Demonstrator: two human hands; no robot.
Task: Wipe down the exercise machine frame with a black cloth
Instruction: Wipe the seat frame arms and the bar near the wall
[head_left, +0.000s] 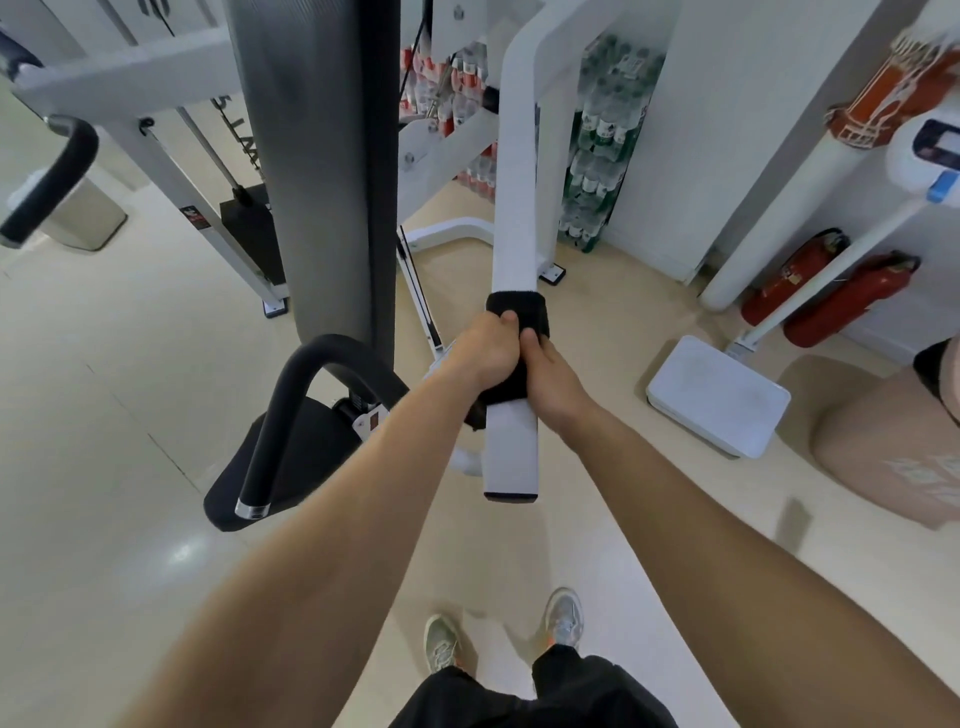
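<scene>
While round the frame (514, 208), black cloth (519, 305) beneath both hands (484, 354) (551, 380)

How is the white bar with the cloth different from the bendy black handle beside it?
The white bar is straight and flat-sided; the black handle is a round tube bent in an arch. The white bar has the black cloth wrapped round it, gripped by the left hand and right hand; nothing touches the black handle. Both are gym machine parts.
</scene>
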